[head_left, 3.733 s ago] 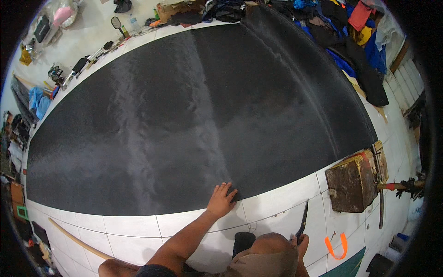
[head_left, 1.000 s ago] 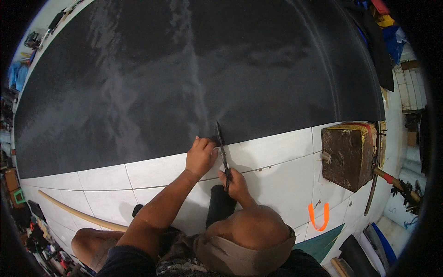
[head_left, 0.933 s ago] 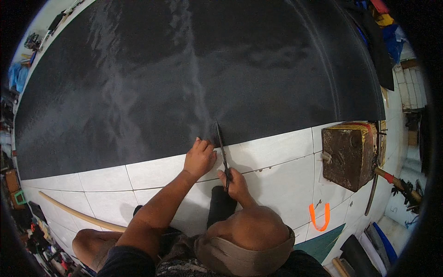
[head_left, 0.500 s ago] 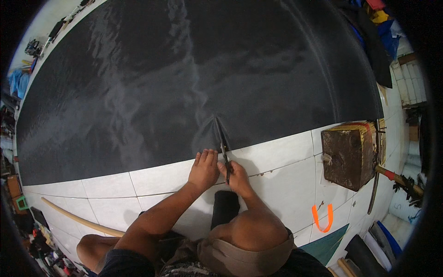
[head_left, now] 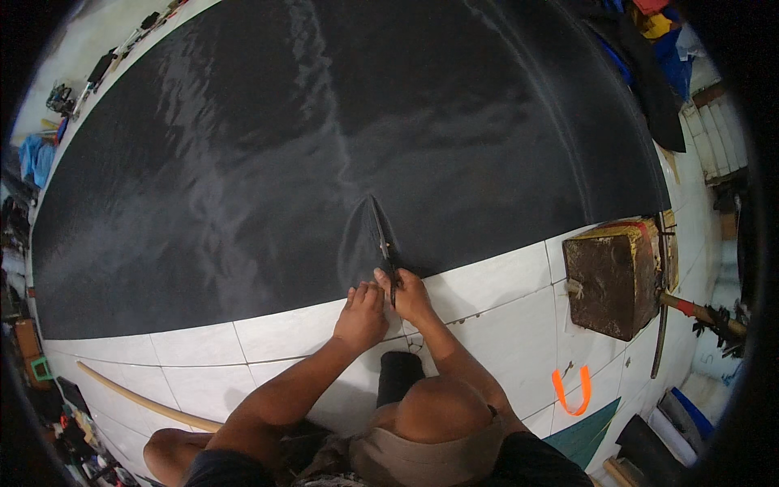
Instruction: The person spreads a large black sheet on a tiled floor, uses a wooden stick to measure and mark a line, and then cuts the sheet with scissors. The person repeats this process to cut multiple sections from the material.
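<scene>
While right hand (head_left: 411, 296) grips scissors (head_left: 381, 243), handles hidden, left hand (head_left: 361, 315) pinches black sheet (head_left: 324, 146) edge

The scissors (head_left: 381, 243), which a few seconds ago hang clear of the black sheet (head_left: 341, 146) over the white tiles by the person's knee, now reach past the sheet's near edge with their blades deep in the material. The right hand (head_left: 412, 296) is now at that edge on the handles. The left hand (head_left: 361, 315), earlier flat on the sheet's edge, now sits just beside the scissors, lifting a raised fold of the sheet left of the blades.
</scene>
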Demonstrator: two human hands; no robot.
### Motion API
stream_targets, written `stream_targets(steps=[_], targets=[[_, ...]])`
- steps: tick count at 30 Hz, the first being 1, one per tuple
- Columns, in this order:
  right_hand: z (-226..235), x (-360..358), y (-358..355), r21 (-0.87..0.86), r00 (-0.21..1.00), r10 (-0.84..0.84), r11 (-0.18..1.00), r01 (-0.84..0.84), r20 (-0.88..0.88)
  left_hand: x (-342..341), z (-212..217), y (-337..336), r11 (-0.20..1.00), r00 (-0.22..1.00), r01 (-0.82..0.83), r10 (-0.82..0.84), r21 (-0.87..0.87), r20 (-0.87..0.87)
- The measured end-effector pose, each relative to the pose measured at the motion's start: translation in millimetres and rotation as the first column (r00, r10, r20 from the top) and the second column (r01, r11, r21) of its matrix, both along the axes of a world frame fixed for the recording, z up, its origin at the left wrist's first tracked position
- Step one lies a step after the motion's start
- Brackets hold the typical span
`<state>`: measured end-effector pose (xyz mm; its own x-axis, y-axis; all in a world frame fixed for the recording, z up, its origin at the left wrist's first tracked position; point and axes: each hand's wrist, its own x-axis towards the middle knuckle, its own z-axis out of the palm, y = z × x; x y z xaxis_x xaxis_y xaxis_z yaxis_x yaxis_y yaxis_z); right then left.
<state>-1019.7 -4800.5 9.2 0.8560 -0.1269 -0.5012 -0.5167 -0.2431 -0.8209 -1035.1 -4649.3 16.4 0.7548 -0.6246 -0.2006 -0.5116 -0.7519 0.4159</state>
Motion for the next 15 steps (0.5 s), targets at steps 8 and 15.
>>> stream_targets(steps=[8, 15], targets=[[-9, 54, 5, 0.004, 1.000, -0.028, 1.000, 0.028, -0.010, 1, 5, 2, 1.000, 1.000, 0.010, -0.010, -0.012, -0.024], [-21, 55, 6, 0.010, 0.997, -0.046, 0.999, 0.045, 0.068, 4, 6, 1, 0.999, 0.998, 0.030, -0.029, 0.013, -0.059]])
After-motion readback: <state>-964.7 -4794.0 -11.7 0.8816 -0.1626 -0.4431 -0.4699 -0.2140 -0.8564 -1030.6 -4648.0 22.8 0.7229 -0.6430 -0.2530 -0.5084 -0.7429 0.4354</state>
